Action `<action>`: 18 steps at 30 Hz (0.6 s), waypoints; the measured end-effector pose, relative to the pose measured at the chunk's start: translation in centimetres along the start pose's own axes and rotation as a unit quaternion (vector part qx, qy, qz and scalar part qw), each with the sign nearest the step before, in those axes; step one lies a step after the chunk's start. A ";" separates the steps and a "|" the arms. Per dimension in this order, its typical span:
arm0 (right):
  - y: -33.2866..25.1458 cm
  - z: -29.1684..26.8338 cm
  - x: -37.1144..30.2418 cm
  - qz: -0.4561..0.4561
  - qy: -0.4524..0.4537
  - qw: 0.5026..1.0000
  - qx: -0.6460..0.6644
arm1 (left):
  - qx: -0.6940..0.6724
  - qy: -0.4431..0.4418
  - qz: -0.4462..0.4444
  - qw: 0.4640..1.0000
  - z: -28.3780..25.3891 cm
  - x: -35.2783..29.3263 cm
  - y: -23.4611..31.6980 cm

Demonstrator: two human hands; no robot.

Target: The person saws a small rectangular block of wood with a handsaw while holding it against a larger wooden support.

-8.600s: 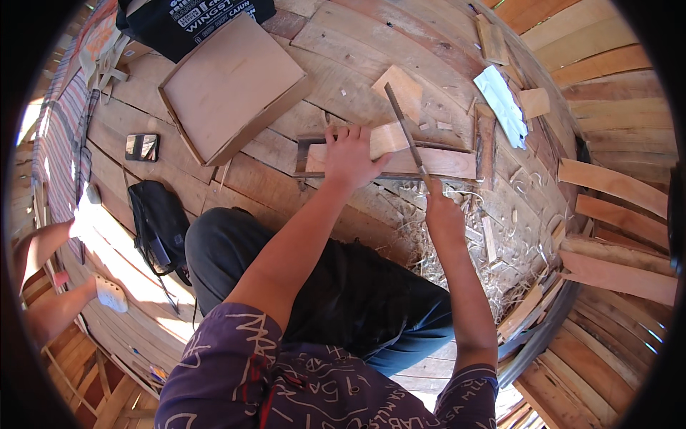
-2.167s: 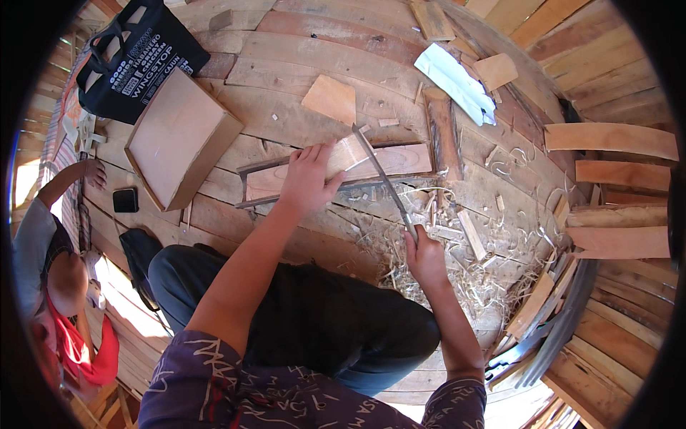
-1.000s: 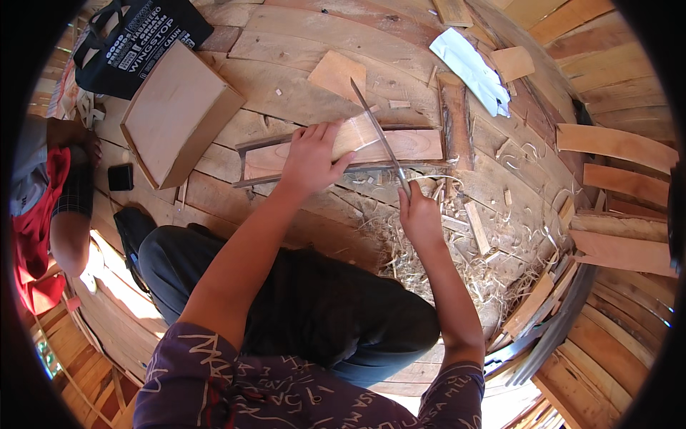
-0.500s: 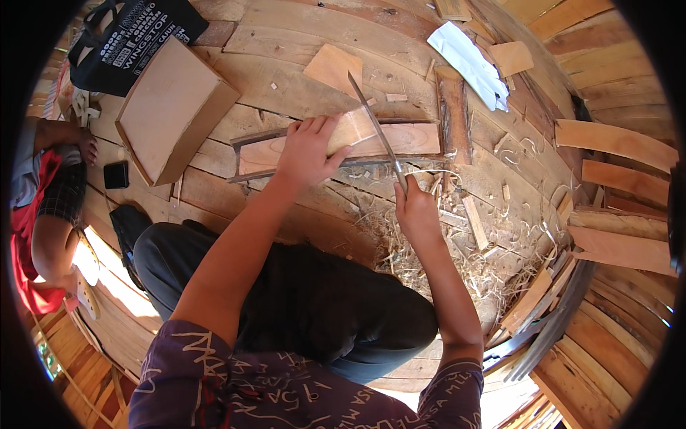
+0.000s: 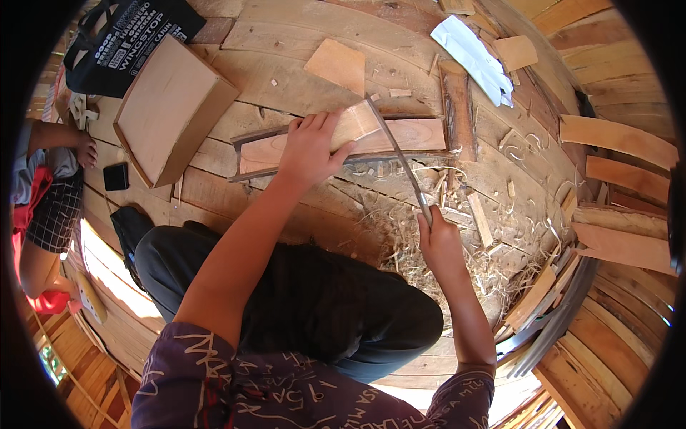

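Observation:
My left hand [image 5: 307, 151] is wrapped over a pale wooden block [image 5: 355, 125], pressing it down on a longer reddish board [image 5: 411, 136]. The block's far-right end sticks out past my fingers, with a thin line across it. In my right hand [image 5: 443, 243] is the handle of a long, narrow metal file [image 5: 400, 154]. Its blade slants up and left, and its tip part lies against the block's outer end. Dark strips of wood [image 5: 251, 176] border the board's long sides.
Shavings and offcuts [image 5: 429, 254] litter the floor near my right hand. A bark-edged plank [image 5: 459, 107], white paper [image 5: 471, 61] and a flat wood piece [image 5: 337, 66] lie beyond. At left stand a wooden box [image 5: 171, 107], a black bag [image 5: 132, 46] and a seated person [image 5: 53, 207].
My right hand has drawn the file back toward me and to the right, so its tip is now near the block's end. My left hand stays in place on the block.

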State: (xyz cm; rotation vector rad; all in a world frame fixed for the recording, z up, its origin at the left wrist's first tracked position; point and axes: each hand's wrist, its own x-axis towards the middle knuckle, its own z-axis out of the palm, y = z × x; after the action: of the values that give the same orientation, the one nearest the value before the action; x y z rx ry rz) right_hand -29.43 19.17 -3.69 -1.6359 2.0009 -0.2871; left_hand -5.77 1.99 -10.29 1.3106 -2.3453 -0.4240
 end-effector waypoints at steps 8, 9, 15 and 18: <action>-1.2 2.6 7.5 -0.021 0.053 0.998 -0.010 | -0.031 -0.019 0.004 0.999 0.1 1.1 1.0; -0.8 2.2 6.8 -0.019 0.041 0.999 -0.009 | -0.033 -0.014 0.006 0.999 0.1 0.9 0.9; 0.9 0.2 -1.4 -0.014 0.017 0.999 -0.024 | 0.002 -0.031 0.010 0.999 -0.7 0.2 0.1; 0.4 0.1 -0.1 0.012 0.008 1.000 0.000 | -0.009 -0.008 0.002 1.000 -0.3 0.2 0.5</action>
State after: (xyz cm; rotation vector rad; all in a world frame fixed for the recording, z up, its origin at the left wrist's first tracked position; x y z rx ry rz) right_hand -29.72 19.35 -3.94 -1.6130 2.0296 -0.2925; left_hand -6.07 2.03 -9.80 1.2993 -2.3506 -0.4552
